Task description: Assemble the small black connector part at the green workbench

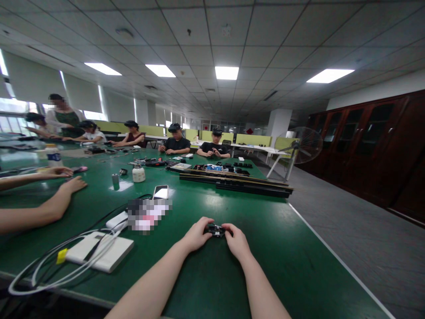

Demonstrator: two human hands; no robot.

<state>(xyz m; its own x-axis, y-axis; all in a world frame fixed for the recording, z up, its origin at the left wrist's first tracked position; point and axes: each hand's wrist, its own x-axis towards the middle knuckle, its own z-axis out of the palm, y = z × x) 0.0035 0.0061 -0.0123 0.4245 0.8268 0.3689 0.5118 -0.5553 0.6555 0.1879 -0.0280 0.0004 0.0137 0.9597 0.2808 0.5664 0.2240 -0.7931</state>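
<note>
A small black device with silvery and white parts showing (216, 230) is between my two hands, close over the green table (229, 270). Its exact kind is too small to make out. My left hand (198, 235) grips its left end, thumb and fingers closed on it. At the opposite end, the fingers of my right hand (237, 240) are bent around and pinch its right edge. Parts of the device are covered by my fingertips.
Left of my arms lie a white box-shaped device (102, 252) with looped cables, and a phone (161, 192). Long black bars (252, 189) lie across the table ahead. A co-worker's arms (43, 212) rest at the left. A jar (138, 174) stands beyond. Several people sit farther back.
</note>
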